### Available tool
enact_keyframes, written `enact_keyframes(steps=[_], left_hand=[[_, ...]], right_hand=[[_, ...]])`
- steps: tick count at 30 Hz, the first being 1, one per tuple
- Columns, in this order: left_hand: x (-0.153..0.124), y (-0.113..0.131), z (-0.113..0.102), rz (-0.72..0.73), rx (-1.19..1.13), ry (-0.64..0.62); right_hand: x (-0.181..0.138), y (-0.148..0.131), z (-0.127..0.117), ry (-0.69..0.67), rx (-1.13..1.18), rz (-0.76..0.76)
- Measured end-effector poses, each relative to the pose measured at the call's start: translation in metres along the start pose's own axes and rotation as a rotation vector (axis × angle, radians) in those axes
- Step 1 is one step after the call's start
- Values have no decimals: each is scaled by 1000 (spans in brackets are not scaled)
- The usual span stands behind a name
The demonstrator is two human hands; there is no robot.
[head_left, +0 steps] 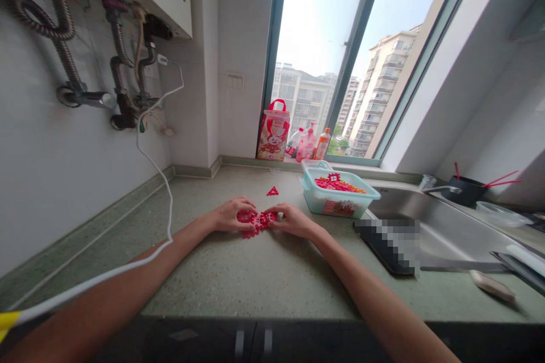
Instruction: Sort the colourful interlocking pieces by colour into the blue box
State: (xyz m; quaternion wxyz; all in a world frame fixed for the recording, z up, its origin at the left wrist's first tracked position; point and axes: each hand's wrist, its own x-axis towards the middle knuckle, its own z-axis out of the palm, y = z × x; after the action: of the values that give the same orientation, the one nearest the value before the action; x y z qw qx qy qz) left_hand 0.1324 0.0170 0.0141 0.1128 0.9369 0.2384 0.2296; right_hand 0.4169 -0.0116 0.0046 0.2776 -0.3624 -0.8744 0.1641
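Observation:
Several red plastic building pieces [258, 222] with notched edges and window-like cutouts are joined in a small cluster on the countertop. My left hand [233, 214] grips the cluster's left side, thumb and fingers closed on it. From the right, my right hand [291, 220] pinches the other end between thumb and fingers. The fingers partly hide the pieces, so how they join is hard to see. A single red triangular piece [272, 191] lies flat just beyond the hands.
A light-blue tub [315, 202] full of red, orange and green pieces stands right of my hands. Beside the sink [430, 221] lies a dark, partly blurred object [385, 249]. A white cable [170, 204] hangs across my left forearm. Bottles [307, 144] and a red bag [273, 136] line the windowsill.

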Motion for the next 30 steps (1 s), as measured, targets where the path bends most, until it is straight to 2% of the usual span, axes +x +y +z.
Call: enact_keyframes(steps=[3,7,13,16,19,21,23,27,30], left_hand=[[1,0,3,-16,10,-2],[2,-3,5,-46,39,14],[-1,-14,2,-133,117,53],[-4,-18,1,-160,113,34],[-6,-24,1,-176,100,11],[-5,-29,2,-185,93,5],[-4,-33,2,-195,90,-10],[-3,-37,3,-205,85,-22],[-3,-36,4,-210,79,-21]], right_hand=[[-2,2,-5,46,8,37],[-1,0,-4,160,22,8],[5,-13,15,16,-49,-32],[5,-17,16,23,-101,-22],[5,-19,1,78,-233,-89],[4,-17,-19,199,-365,-108],[-2,-12,-48,412,-495,-50],[-29,9,-106,891,-679,205],[-50,27,-133,1107,-746,383]])
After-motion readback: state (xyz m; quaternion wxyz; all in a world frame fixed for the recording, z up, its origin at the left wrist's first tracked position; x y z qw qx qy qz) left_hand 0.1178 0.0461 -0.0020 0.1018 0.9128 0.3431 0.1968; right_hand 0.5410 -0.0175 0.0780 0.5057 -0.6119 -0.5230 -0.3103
